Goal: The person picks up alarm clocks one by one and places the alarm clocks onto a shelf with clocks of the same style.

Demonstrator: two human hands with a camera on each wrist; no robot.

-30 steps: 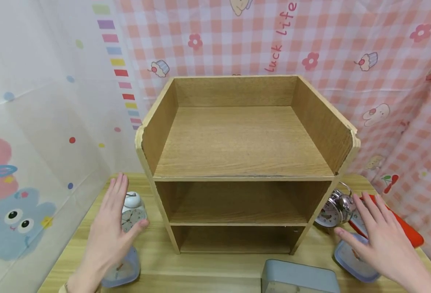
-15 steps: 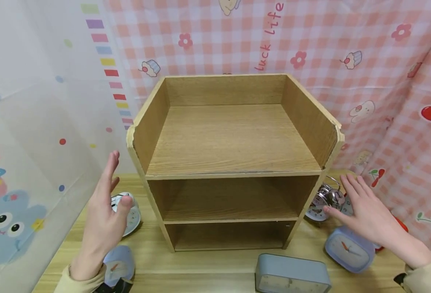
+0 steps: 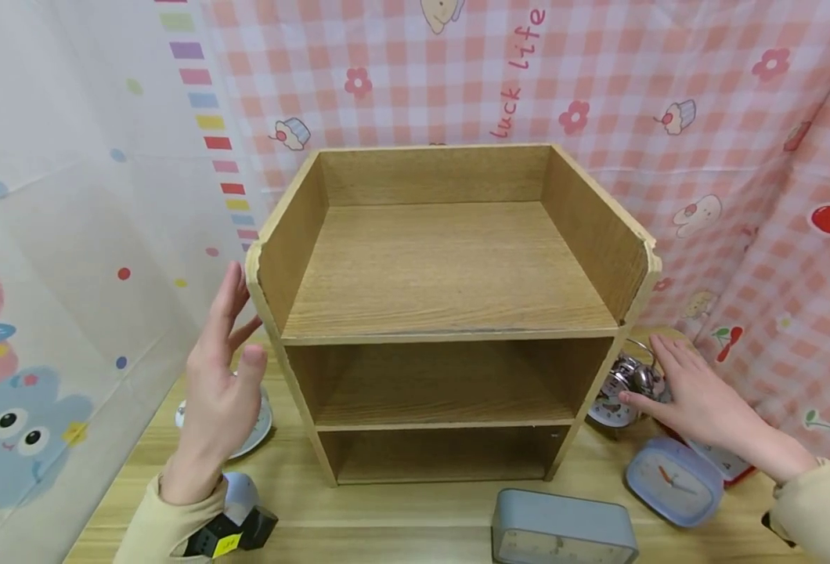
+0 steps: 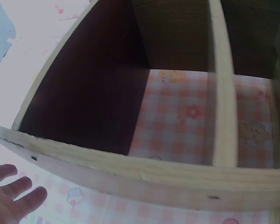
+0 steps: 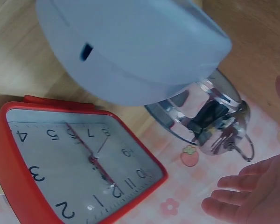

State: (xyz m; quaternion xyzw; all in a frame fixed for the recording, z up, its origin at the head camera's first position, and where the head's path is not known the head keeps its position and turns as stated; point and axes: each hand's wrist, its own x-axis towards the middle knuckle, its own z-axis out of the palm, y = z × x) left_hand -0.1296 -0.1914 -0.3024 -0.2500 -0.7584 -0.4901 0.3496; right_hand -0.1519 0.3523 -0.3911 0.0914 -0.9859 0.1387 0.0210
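The wooden shelf unit (image 3: 450,313) stands at the middle of the light wood-grain table (image 3: 415,509), three open tiers of brown laminated board with chipped front corners. Just left of the shelf unit the left hand (image 3: 221,388) is raised with straight fingers, holding nothing, above a white round clock (image 3: 256,419). At the shelf unit's right foot the right hand (image 3: 697,395), fingers extended and relaxed, is at a shiny chrome twin-bell alarm clock (image 3: 622,388); actual contact is unclear. Right of the shelf unit lie a rounded pale-blue clock (image 3: 672,479) and a red square clock (image 5: 70,161). In front of the shelf unit sits a grey-blue rectangular clock (image 3: 563,536). Behind it hangs pink checked cloth (image 3: 598,86) printed with flowers and cupcakes
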